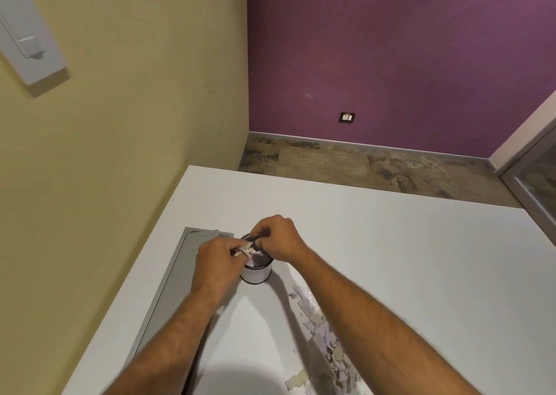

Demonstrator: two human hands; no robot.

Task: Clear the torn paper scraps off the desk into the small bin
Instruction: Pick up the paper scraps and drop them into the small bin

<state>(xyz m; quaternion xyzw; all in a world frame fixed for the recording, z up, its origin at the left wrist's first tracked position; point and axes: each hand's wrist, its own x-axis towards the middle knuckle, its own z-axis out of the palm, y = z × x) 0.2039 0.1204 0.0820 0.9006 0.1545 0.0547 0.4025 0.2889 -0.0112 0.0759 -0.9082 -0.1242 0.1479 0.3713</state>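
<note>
Left hand: the left hand (218,259) pinches a small bunch of torn white and cream paper scraps (244,249) right over the mouth of the bin, fingers curled round them.
Right hand: the right hand (278,238) hangs over the far side of the rim, fingers curled; whether it pinches any scrap I cannot tell.
Bin: the small round white bin with a dark rim (256,270) stands on the white worktop (391,259), just beside a grey rectangular inset panel (168,292); paper already lies inside.
Remaining scraps: a loose heap of torn white and cream paper pieces (322,334) lies on the worktop near the right forearm, apart from the bin.
Handling: the scraps look feather-light, limp and prone to scatter; probably best gathered by sweeping together and pinching bunches from above.
Progress: judged partway, with much left.
</note>
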